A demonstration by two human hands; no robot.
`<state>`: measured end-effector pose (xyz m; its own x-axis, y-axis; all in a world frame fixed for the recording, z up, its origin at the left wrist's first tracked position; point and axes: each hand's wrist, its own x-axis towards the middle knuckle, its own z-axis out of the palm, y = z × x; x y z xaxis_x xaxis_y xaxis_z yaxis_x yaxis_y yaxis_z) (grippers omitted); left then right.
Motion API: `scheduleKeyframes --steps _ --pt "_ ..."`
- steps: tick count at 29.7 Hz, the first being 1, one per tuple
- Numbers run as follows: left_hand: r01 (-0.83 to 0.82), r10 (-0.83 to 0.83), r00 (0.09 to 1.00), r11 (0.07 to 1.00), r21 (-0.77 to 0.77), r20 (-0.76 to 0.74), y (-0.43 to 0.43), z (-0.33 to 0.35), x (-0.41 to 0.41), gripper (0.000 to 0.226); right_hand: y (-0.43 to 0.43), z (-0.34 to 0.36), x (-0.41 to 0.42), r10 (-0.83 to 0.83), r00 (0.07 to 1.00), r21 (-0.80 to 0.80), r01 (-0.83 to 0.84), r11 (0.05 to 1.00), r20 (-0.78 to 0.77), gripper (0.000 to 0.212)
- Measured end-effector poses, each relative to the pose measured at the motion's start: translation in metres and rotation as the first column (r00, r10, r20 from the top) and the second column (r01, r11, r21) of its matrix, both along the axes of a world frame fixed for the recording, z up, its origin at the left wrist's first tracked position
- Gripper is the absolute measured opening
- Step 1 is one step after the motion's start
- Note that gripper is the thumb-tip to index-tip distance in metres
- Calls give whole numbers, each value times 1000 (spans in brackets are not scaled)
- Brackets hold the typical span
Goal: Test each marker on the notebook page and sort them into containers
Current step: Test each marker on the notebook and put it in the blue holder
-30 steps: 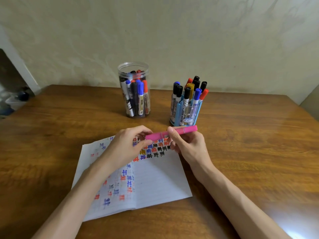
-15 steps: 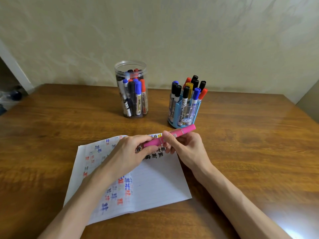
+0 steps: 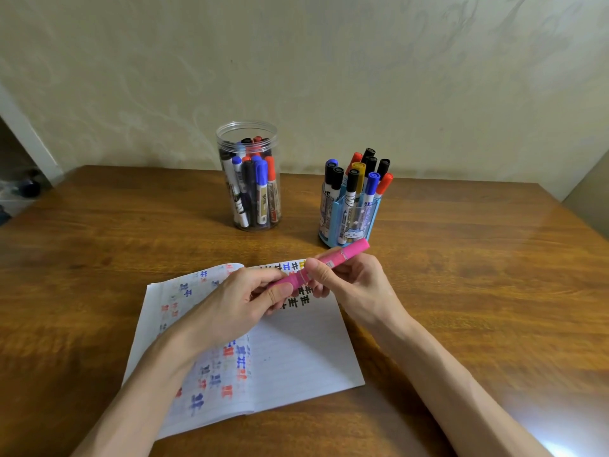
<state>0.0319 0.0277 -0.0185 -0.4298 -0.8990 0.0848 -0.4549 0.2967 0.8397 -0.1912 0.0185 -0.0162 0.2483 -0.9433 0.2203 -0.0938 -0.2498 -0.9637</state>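
A pink marker [image 3: 342, 255] lies slanted between both hands, above the open notebook [image 3: 296, 354]. My left hand [image 3: 244, 301] grips its lower left end, the cap end, with fingers and thumb. My right hand [image 3: 349, 285] pinches the barrel near the middle, and the far end points up right toward the blue holder. The page carries rows of black, blue, red and yellow test marks, partly hidden by my hands. A clear plastic jar [image 3: 247, 133] of markers stands at the back, and a blue pen holder [image 3: 333, 222] of upright markers stands to its right.
All of this is on a brown wooden table [image 3: 478, 275], with a pale wall close behind it. The table's left edge meets a doorway with dim clutter [image 3: 19, 189] beyond. Glare shows on the wood at the lower right.
The hands and the pink marker have sunk a little toward the page and the marker has tilted, its right end higher. Both hands kept their hold.
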Motion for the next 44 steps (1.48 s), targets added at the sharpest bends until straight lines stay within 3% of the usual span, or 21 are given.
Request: scheduleKeyframes --steps 4,9,13,17,24,29,32,34,38,44 --pt "1 -1 1000 1000 -3 -9 0 1 0 32 1 1 1 17 1000 8 -17 1000 10 22" --pt "-112 113 994 990 -87 5 4 5 -3 12 3 -7 9 -17 988 77 6 997 152 22" --pt "-119 121 993 988 -103 13 8 7 -3 17 3 -9 10 -77 993 92 68 993 93 25" --pt "-64 66 997 997 -41 36 5 8 0 28 2 -6 7 -45 997 67 41 997 61 24" --pt "7 -3 999 997 73 -53 1 12 5 17 7 1 8 -8 999 -1 8 1000 39 21" --pt "65 -44 990 987 150 -136 3 17 7 24 7 1 8 48 998 -46 -46 998 51 16" --pt "29 19 982 967 251 -187 5 21 14 42 6 6 0 35 993 -46 -30 999 112 16" --pt "-48 103 975 964 261 -199 5 20 22 43 1 11 -13 -53 985 -30 59 998 162 20" --pt "-109 126 987 982 152 -105 3 15 23 38 -3 11 -16 -160 972 10 161 987 171 22" --pt "-189 188 977 982 7 98 -1 3 18 29 -2 0 -6 -266 963 122 259 958 44 10"
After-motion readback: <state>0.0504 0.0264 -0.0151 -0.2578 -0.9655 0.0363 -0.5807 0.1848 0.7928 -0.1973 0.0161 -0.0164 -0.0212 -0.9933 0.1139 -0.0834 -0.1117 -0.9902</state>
